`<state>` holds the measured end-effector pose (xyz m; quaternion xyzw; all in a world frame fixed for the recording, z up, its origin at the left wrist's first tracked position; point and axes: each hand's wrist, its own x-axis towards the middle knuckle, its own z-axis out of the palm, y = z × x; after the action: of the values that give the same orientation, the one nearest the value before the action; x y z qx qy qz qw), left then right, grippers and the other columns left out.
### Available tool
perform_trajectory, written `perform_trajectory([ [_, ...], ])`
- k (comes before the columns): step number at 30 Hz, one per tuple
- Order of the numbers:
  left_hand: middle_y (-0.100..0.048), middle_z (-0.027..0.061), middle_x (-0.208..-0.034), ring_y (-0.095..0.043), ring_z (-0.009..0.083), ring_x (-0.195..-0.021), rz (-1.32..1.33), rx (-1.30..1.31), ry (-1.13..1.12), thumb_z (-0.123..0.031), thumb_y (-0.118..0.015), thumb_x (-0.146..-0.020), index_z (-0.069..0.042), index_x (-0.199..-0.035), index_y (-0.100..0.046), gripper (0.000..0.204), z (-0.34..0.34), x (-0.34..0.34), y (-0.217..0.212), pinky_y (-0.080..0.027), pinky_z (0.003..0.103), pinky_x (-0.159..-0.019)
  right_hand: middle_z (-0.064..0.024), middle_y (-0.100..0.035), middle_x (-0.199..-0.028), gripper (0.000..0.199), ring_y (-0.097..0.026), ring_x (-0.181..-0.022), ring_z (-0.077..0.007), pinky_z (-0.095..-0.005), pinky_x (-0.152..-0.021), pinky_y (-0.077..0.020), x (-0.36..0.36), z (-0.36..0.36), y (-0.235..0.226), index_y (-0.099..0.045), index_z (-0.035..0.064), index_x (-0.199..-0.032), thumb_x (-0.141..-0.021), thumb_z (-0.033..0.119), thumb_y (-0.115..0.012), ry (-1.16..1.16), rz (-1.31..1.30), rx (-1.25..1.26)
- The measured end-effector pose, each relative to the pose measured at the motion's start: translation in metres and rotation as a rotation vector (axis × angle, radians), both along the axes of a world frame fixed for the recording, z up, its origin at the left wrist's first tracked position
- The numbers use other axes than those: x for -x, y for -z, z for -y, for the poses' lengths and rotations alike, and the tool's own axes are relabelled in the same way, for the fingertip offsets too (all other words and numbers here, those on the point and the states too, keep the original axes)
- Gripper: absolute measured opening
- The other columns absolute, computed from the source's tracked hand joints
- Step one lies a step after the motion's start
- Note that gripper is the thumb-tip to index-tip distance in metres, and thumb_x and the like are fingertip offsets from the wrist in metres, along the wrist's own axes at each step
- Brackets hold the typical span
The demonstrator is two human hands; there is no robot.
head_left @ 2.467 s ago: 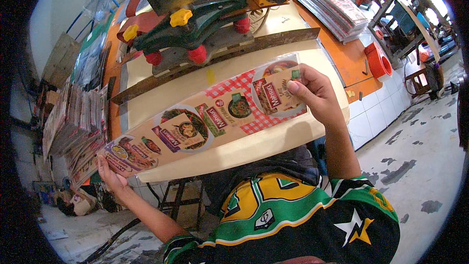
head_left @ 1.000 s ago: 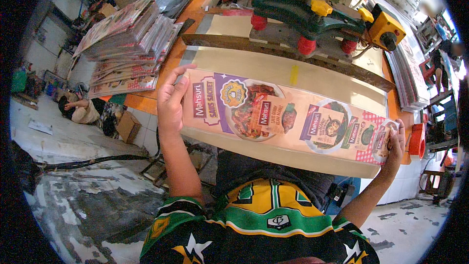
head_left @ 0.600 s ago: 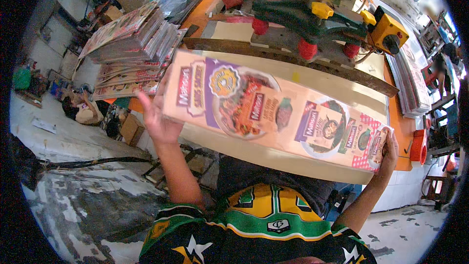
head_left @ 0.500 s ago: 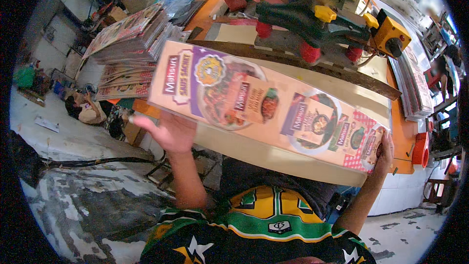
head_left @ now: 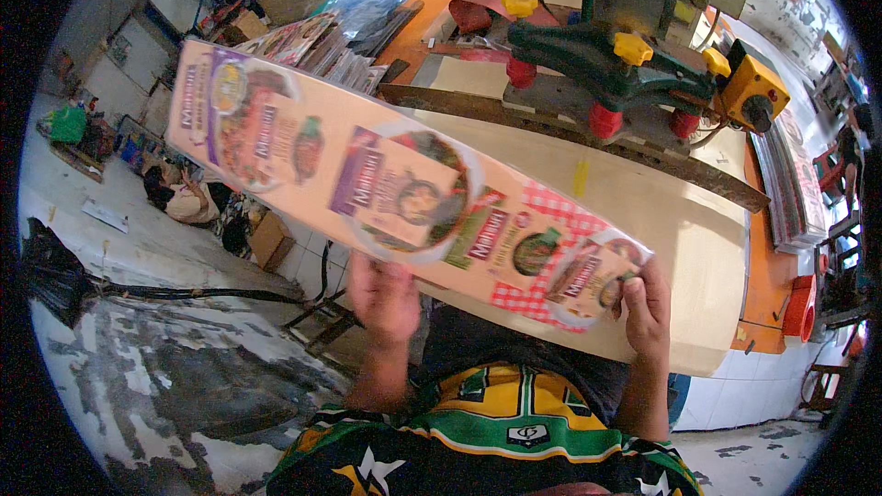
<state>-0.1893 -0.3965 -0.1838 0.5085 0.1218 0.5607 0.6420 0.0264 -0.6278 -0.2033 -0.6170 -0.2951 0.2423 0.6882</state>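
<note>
A long, pale orange printed sheet with food pictures and a red-checked patch is held up slantwise before me. It looks glossy and stiff. My right hand is closed on its lower right end, thumb on the printed face. My left hand is at the lower edge near the middle, smeared by motion. Its fingers are partly behind the sheet, so its grip does not show. Under and beyond the sheet is a cream work surface.
A green press-like machine with red feet and yellow knobs stands beyond the sheet, a yellow switch box at its right. Stacks of printed sheets lie far left, another stack at right. A red ring-shaped object hangs by the table's right edge.
The sheet has shifted left and toward me, its left end now covering part of the left stack. My right hand moved left with it; my left hand slid along the lower edge toward the middle.
</note>
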Motion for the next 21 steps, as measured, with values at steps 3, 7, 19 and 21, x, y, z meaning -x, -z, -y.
perform_trajectory([
  [3,-0.055,0.0161,-0.135,-0.056,0.0271,-0.123,0.083,-0.047,-0.097,-0.011,-0.065,-0.094,0.005,-0.144,-0.039,0.059,-0.043,0.017,-0.036,-0.046,0.044,-0.105,-0.008,-0.069,-0.09,0.023,-0.061,-0.073,-0.0118,-0.0258,-0.065,-0.048,-0.011,-0.001,-0.014,-0.065,-0.0003,-0.113,-0.1,0.018,-0.058,-0.171,0.163,0.175],
  [7,-0.059,0.0096,-0.129,-0.059,0.0212,-0.112,-0.022,-0.082,-0.272,-0.015,-0.061,-0.099,-0.002,-0.137,-0.049,0.042,-0.136,0.041,-0.109,-0.049,0.038,-0.093,-0.0103,-0.07,-0.086,0.017,-0.067,-0.078,-0.0159,-0.0292,-0.073,-0.0521,-0.018,0.003,-0.009,-0.067,-0.0009,-0.102,-0.097,0.015,-0.061,-0.044,0.19,0.294],
  [19,-0.065,0.0113,-0.114,-0.069,0.0221,-0.098,-0.262,0.158,-0.395,-0.011,-0.064,-0.098,0.007,-0.111,-0.059,0.023,-0.443,0.088,-0.197,-0.062,0.024,-0.071,-0.0108,-0.07,-0.085,0.015,-0.07,-0.079,-0.0179,-0.0303,-0.073,-0.0536,-0.02,0.008,-0.008,-0.067,-0.0013,-0.102,-0.097,0.011,-0.061,-0.087,0.23,0.308],
  [21,-0.069,0.0082,-0.099,-0.07,0.0166,-0.09,-0.283,0.093,-0.415,-0.015,-0.063,-0.099,0.004,-0.105,-0.062,0.02,-0.453,0.081,-0.177,-0.06,0.019,-0.06,-0.0108,-0.07,-0.084,0.014,-0.07,-0.079,-0.0173,-0.0302,-0.073,-0.0535,-0.021,0.009,-0.005,-0.067,-0.0014,-0.101,-0.097,0.011,-0.061,-0.088,0.237,0.309],
])
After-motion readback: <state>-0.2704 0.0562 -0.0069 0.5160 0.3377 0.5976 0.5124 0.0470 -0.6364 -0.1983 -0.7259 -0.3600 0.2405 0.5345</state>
